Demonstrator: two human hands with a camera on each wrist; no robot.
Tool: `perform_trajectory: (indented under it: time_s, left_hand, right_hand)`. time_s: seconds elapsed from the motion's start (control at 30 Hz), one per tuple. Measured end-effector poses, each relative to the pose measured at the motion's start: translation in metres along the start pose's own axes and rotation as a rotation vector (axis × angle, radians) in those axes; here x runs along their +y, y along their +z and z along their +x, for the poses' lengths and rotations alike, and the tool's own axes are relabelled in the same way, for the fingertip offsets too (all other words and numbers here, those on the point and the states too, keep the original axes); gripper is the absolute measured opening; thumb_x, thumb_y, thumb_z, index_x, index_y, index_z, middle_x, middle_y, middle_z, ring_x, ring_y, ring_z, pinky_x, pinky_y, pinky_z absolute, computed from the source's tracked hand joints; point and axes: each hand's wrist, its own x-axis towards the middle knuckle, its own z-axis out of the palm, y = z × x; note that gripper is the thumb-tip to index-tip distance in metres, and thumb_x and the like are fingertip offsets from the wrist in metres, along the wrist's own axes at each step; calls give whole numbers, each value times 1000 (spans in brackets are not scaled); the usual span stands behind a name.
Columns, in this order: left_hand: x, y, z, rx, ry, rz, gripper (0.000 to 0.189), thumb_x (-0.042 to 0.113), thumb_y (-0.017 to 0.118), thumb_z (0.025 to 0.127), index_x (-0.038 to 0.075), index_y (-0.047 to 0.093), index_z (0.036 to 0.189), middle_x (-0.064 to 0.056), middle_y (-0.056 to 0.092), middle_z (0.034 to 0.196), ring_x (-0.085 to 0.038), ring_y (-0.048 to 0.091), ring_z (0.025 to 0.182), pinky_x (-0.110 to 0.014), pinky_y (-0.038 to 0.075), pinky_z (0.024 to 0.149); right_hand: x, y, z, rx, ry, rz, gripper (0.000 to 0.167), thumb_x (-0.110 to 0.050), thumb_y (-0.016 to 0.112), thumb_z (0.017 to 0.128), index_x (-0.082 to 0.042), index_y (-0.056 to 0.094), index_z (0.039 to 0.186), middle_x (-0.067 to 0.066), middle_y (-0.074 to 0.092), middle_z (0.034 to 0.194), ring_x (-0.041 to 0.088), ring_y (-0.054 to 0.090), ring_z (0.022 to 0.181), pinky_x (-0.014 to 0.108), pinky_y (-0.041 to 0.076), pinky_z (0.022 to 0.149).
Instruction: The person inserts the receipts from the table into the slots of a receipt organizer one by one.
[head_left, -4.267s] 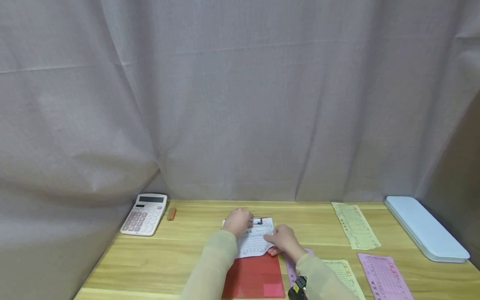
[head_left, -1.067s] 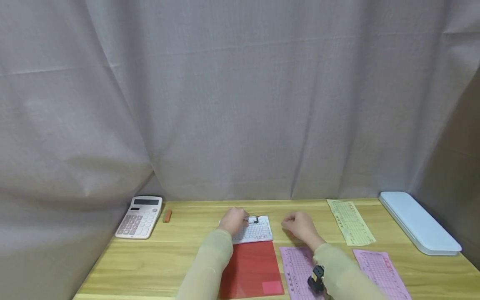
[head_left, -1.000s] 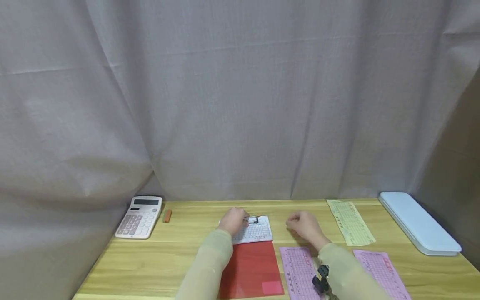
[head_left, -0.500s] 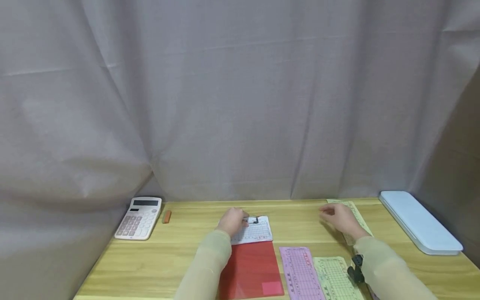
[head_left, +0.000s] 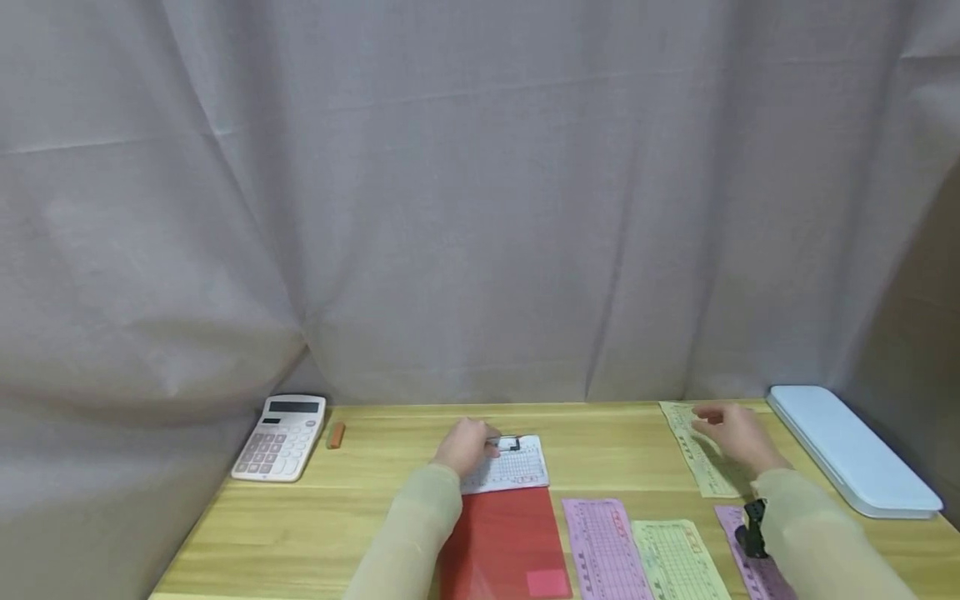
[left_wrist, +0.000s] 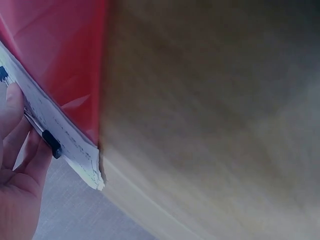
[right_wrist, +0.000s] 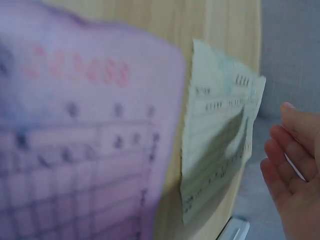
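Observation:
My left hand (head_left: 465,448) pinches the metal clip (left_wrist: 34,122) with black ends at the top of a red folder (head_left: 504,542). A stack of white printed slips (head_left: 517,468) lies at that clip, over the folder's top. My right hand (head_left: 738,435) hovers above the far yellow slip (head_left: 697,450), its fingers loosely bent and holding nothing. In the right wrist view those fingers (right_wrist: 287,165) stand apart from the paper, and the hand's shadow falls on it. A purple slip (head_left: 757,558) lies partly hidden under my right sleeve.
Right of the folder lie another purple slip (head_left: 606,546) and a near yellow slip (head_left: 678,558). A pale blue case (head_left: 855,450) stands at the far right. At the far left are a calculator (head_left: 281,439) and an orange-brown eraser (head_left: 337,435). A grey curtain (head_left: 480,208) hangs behind the table.
My right hand has left the white slips, which now lie flat at the clip, and has moved right to above the far yellow slip. My left hand stays at the clip.

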Motion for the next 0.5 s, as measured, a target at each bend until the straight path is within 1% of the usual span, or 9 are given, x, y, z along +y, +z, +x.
perform_trajectory:
  time_s: [0.2,0.27,0.37,0.4,0.5]
  left_hand:
    - [-3,2,1,18,-9,-30,20,22,76,79,16,77,98,4,73,94,-13,68,91,-25,53,81]
    - [-4,1,0,21,-18,-50,21,21,76,79,15,76,99,3,73,95,-14,68,93,-26,53,82]
    - [-6,2,0,40,-12,-81,22,21,77,78,15,77,99,3,74,94,-14,68,92,-26,53,81]
    - [-7,2,-1,58,4,-79,22,21,78,77,15,77,98,3,74,93,-14,68,90,-26,54,79]
    - [-9,4,-2,71,5,-96,22,21,79,76,15,77,97,3,74,92,-13,68,89,-26,54,78]
  right_hand:
    - [9,-7,8,-6,46,-39,36,-13,60,90,14,59,114,37,58,109,51,54,98,57,48,76]
    - [11,-9,10,-12,57,-29,38,-15,60,91,14,58,115,37,58,108,51,55,97,56,48,75]
    - [12,-9,13,-18,76,1,40,-17,61,92,15,57,116,36,59,108,50,57,95,55,49,74]
    - [13,-9,14,-20,81,10,41,-18,61,92,15,57,116,36,59,108,49,57,94,54,50,74]
    - [14,-7,17,-37,85,17,42,-18,62,91,15,57,116,35,60,107,48,59,93,53,51,73]
